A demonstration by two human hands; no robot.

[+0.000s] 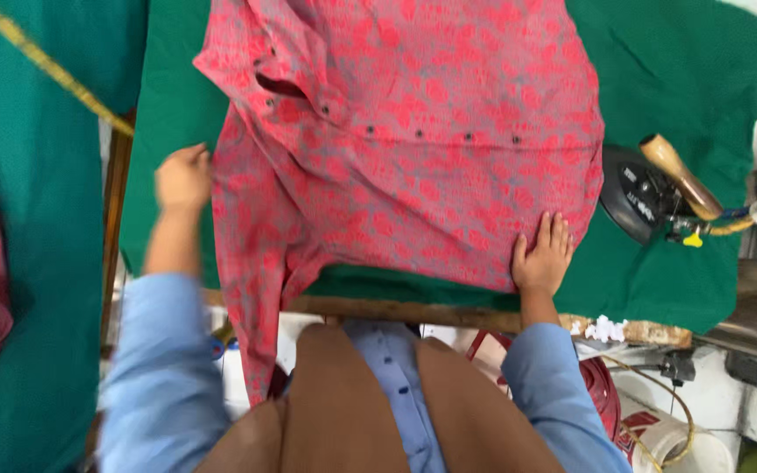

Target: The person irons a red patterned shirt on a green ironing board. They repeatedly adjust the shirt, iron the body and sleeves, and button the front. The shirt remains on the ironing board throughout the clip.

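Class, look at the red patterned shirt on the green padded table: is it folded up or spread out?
Spread out: the red patterned shirt lies flat, one sleeve hanging off the table edge.

shirt (422, 131) | red and grey patterned, dark buttons along the placket | spread flat across upper centre of frame, collar at upper left | one sleeve hangs off the near edge, lower left | possibly slightly creased; blur

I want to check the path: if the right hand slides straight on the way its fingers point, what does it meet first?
The right hand lies flat on the red patterned shirt, fingers pointing up the table. It would probably cross only more shirt, reaching the row of dark buttons first.
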